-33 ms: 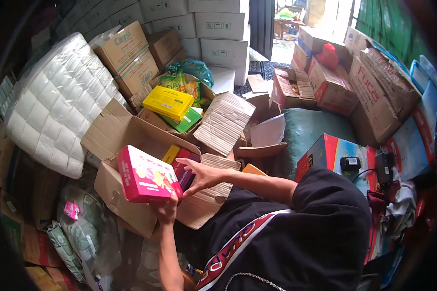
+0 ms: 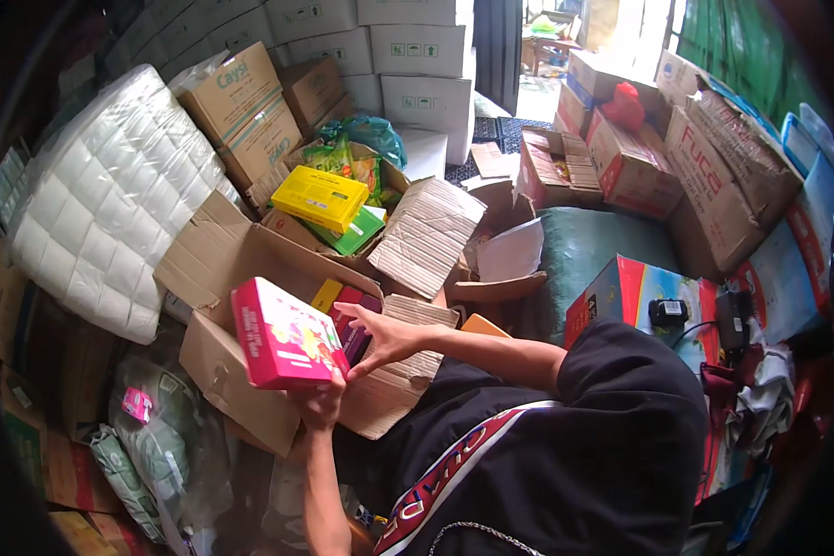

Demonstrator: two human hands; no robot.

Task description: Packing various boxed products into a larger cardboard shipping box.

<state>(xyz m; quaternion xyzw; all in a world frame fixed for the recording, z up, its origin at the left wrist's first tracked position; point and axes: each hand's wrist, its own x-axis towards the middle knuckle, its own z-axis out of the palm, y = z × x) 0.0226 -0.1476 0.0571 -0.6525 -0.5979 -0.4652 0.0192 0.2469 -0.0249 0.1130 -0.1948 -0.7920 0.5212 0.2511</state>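
Observation:
A pink-and-white box (image 2: pixel 289 335) is tilted over the open cardboard carton (image 2: pixel 250 264). My left hand (image 2: pixel 317 400) is closed on its lower right corner from below. My right hand (image 2: pixel 385 338) is just right of the pink box, fingers apart and curved, its thumb by the box's corner; whether the thumb touches cannot be told. Inside the carton, partly hidden behind my right hand and the pink box, lie a yellow box (image 2: pixel 326 295) and a dark purple box (image 2: pixel 357 341).
Behind stands another carton holding a yellow box (image 2: pixel 320 197), a green box (image 2: pixel 350 236) and snack-like packets. A wrapped white pack (image 2: pixel 111 204) leans at left. Stacked white cartons (image 2: pixel 422 97) rise at the back. A green bulky bundle (image 2: pixel 602 264) and more cartons (image 2: pixel 727 176) crowd the right.
The pink box has tipped and shifted slightly right in my left hand. My right hand stays almost where it was, beside it.

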